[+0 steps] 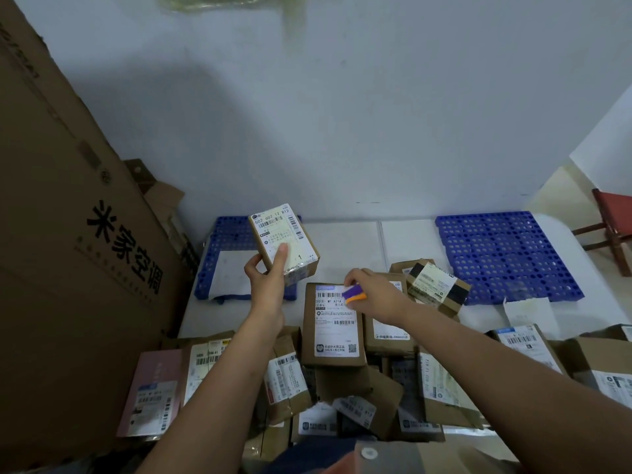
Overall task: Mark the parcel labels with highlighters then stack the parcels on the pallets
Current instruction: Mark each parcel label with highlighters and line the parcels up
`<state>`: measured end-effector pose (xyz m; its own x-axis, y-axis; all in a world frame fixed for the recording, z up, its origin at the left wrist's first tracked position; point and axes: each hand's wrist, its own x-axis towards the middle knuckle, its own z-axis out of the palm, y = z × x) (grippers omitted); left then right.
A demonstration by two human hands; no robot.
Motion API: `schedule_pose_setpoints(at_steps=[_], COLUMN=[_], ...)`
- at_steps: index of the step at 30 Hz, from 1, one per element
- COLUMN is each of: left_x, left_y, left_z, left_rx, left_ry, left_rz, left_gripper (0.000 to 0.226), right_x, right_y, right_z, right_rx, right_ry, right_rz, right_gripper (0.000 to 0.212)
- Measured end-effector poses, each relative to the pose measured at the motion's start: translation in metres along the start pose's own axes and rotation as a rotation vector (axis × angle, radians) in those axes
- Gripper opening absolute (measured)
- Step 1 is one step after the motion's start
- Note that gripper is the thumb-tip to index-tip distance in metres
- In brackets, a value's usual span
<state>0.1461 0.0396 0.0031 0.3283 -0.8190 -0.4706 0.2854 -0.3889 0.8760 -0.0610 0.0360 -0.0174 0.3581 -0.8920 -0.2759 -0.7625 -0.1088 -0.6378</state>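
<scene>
In the head view, a pale floor runs back to a plain grey-white wall, and two blue perforated pallets lie flat at the wall's foot — the left pallet (pixel 224 254) carries one flat white parcel (pixel 231 277), the right pallet (pixel 506 256) lies well apart from it. A tall cardboard carton (pixel 68 234) printed with black characters stands left of the left pallet. Nearer than that pallet a heap of brown labelled parcels (pixel 342 388) covers the floor. The left hand (pixel 265 273) grips a small brown box (pixel 284 246) just above the left pallet's near right corner, thumb pressed on its white label; the box's long axis tilts up and leftward, label facing the camera. The right hand (pixel 367 290) pinches a purple-and-orange highlighter (pixel 354 295) over the top of an upright parcel's label (pixel 335 323) — right of the left pallet.
</scene>
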Motion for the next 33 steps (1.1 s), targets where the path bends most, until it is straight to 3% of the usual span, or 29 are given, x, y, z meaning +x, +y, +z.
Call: schedule_pose_setpoints(at_steps=[5, 8, 12, 15, 16, 17, 21, 27, 30, 33], left_x=[-0.002, -0.008, -0.020, -0.032, -0.037, -0.040, -0.049, -0.050, -0.043, -0.042], left_y=[0.005, 0.011, 0.016, 0.008, 0.003, -0.003, -0.031, -0.059, -0.070, -0.076], left_z=[0.003, 0.011, 0.039, 0.074, 0.086, 0.097, 0.126, 0.139, 0.139, 0.136], left_rx=[0.023, 0.042, 0.111, 0.261, 0.315, 0.357, 0.458, 0.614, 0.771, 0.931], left_ry=[-0.028, -0.071, -0.253, -0.425, -0.458, -0.485, -0.568, -0.549, -0.619, -0.631], left_rz=[0.010, 0.025, 0.041, 0.021, 0.011, -0.012, -0.134, -0.217, -0.168, -0.083], left_gripper=[0.062, 0.063, 0.063, 0.064, 0.063, 0.062, 0.071, 0.063, 0.045, 0.043], right_x=[-0.001, -0.004, -0.019, -0.039, -0.045, -0.051, -0.067, -0.074, -0.071, -0.068], right_y=[0.007, 0.005, 0.024, 0.048, 0.053, 0.057, 0.066, 0.077, 0.085, 0.088], right_z=[0.005, 0.003, -0.014, -0.028, -0.034, -0.038, -0.048, -0.039, -0.033, -0.027], right_rx=[0.267, 0.630, 1.135, 1.508, 1.575, 1.619, 1.735, 1.667, 1.640, 1.627], right_ry=[0.219, 0.328, 0.513, 0.655, 0.671, 0.679, 0.676, 0.577, 0.559, 0.547], right_rz=[0.098, 0.214, 0.442, 0.592, 0.609, 0.618, 0.602, 0.601, 0.633, 0.659], right_gripper=[0.030, 0.030, 0.019, 0.026, 0.018, 0.010, 0.013, 0.018, 0.026, 0.032])
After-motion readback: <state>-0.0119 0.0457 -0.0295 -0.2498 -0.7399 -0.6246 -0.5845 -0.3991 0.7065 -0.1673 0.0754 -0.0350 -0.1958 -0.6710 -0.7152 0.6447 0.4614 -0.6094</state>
